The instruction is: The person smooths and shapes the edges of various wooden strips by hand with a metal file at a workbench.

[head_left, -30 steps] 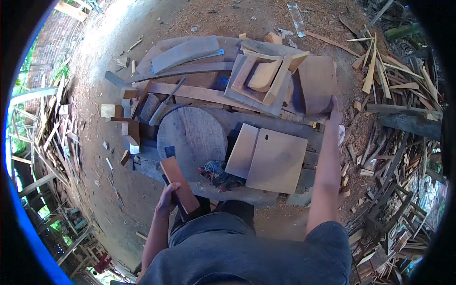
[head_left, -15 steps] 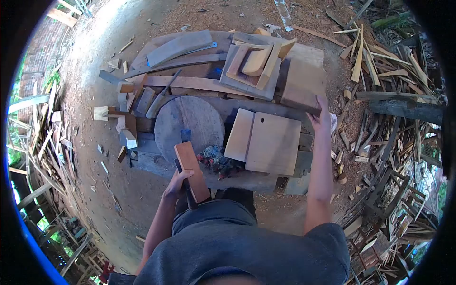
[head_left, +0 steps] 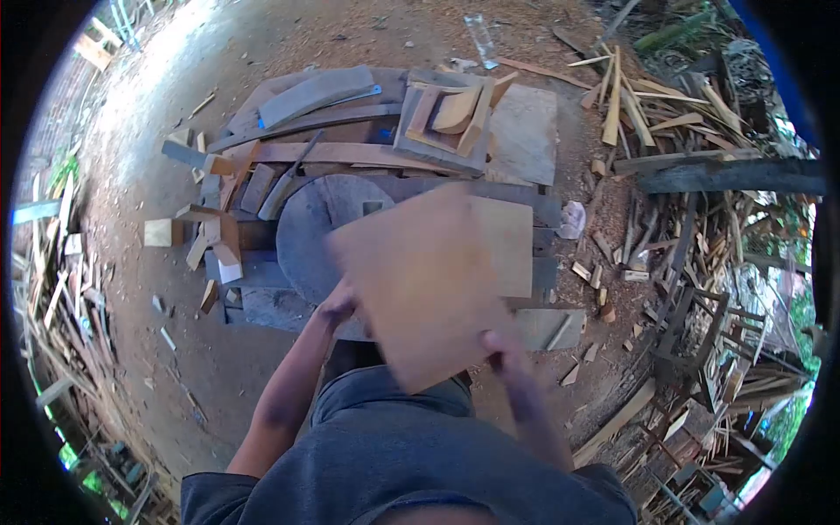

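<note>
we see a flat wooden board (head_left: 418, 289) held up above the near side of the low counter (head_left: 267, 304), in front of the person's waist. it is blurred and turned askew, one corner pointing down toward the shirt (head_left: 411, 455). the right hand (head_left: 497, 346) grasps the board by its lower right edge, with the thumb laid over the upper face. the left hand (head_left: 339, 302) is curled at the board's left edge; its fingers are hidden behind the wood, so we cannot tell what it grasps. just past the board's upper edge we make out a small dark-rimmed square (head_left: 372, 207), too little of it showing for us to name.

beneath the raised board, and partly covered by it, we find a round wooden disc (head_left: 306, 236) to the left and a pale board (head_left: 509, 245) lying flat to the right. beyond the disc lies a long-handled tool (head_left: 284, 185), and wood blocks (head_left: 226, 234) cluster at the counter's left end. at the far side we see a curved wooden slab (head_left: 317, 94) and a stack of shaped wood pieces (head_left: 451, 118), with a thin sheet (head_left: 525, 131) beside it. a heap of scrap wood (head_left: 691, 210) lies off to the right on the floor (head_left: 236, 376).
</note>
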The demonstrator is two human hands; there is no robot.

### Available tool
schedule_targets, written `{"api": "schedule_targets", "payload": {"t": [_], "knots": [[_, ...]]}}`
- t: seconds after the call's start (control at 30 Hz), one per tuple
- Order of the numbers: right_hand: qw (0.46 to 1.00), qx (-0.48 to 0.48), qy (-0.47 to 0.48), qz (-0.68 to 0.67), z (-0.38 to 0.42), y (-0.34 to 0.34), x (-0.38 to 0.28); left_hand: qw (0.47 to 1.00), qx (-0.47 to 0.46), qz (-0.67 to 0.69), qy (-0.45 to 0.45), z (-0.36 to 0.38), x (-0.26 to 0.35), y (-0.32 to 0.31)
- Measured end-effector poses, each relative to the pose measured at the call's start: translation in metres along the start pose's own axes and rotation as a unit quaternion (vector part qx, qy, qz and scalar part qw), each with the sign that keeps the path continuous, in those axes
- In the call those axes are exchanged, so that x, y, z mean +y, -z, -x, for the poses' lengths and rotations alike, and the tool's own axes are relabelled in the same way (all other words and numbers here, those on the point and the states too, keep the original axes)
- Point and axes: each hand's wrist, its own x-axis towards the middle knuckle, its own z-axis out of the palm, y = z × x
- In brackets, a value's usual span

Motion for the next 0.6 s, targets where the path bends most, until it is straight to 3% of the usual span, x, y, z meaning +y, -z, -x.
{"api": "schedule_targets", "payload": {"t": [0.1, 0.23, 0.33, 0.43, 0.47, 0.57, 0.6], "knots": [[0.990, -0.081, -0.076, 0.081, -0.004, -0.072, 0.015, 0.998, -0.065, 0.025, -0.006, 0.009, 0.005, -0.003], [0.977, -0.175, -0.087, 0.085, -0.011, -0.103, 0.054, 0.989, -0.131, 0.067, -0.020, 0.036, 0.016, 0.004], [0.947, -0.241, -0.066, 0.201, -0.012, -0.115, 0.054, 0.982, -0.165, 0.094, -0.020, 0.051, 0.025, 0.008], [0.864, -0.332, -0.075, 0.370, -0.011, -0.136, 0.025, 0.975, -0.188, 0.117, -0.023, 0.061, 0.032, 0.011], [0.864, -0.334, -0.073, 0.370, -0.018, -0.134, 0.019, 0.973, -0.193, 0.122, -0.023, 0.063, 0.034, 0.011], [0.780, -0.512, -0.135, 0.334, -0.051, -0.102, -0.006, 0.970, -0.204, 0.132, -0.026, 0.067, 0.041, 0.013], [0.725, -0.570, -0.159, 0.353, -0.068, -0.094, -0.031, 0.969, -0.208, 0.131, -0.024, 0.071, 0.042, 0.014]]}}
